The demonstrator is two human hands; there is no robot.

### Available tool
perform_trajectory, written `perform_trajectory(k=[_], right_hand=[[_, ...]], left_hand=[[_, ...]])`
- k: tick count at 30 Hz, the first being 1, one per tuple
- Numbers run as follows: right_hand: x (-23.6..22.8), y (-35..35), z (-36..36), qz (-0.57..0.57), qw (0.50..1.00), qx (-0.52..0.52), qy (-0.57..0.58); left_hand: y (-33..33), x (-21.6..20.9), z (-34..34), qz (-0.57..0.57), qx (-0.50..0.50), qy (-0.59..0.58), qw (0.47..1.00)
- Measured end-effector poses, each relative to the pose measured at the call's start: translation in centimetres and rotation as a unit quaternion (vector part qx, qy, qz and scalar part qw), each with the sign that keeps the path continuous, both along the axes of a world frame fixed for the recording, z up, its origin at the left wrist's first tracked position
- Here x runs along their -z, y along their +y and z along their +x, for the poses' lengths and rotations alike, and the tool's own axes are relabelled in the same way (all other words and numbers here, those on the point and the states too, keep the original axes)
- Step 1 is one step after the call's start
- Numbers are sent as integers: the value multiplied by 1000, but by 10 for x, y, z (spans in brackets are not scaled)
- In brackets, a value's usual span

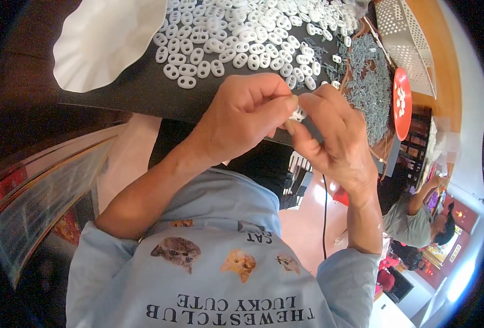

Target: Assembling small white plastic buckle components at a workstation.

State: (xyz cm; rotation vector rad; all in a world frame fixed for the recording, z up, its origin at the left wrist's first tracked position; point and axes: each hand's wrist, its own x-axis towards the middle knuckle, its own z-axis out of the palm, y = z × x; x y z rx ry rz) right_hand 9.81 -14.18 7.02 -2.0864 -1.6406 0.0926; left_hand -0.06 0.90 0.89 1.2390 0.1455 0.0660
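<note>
Just over the near edge of the dark table, my left hand [247,116] and my right hand [335,134] meet fingertip to fingertip. Between them shows a small white oval plastic piece [298,113], partly covered by the fingers. Both hands are closed in a pinch on it; whether a smaller part is also held there is hidden. Beyond my hands spreads a heap of white oval pieces with two holes each [236,33]. To the right of my right hand lies a pile of small grey plastic parts [368,82].
A white wavy-edged tray [105,46] rests at the far left of the dark tabletop [138,90]. On the right are a red dish [399,128] with small white bits and a white perforated basket [403,38]. Another person [417,221] is farther off at the right.
</note>
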Motion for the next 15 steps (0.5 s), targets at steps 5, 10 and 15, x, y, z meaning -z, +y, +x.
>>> perform_trajectory(k=[5, 10, 15], right_hand=[[-2, 0, -2, -11, 1000, 4, -2], [-1, 0, -2, -10, 1000, 3, 1], [3, -3, -4, -12, 999, 4, -30]], left_hand=[[0, 0, -1, 9, 4, 0, 1000], [2, -2, -2, -5, 23, 7, 1000], [2, -2, -3, -16, 11, 3, 1000]])
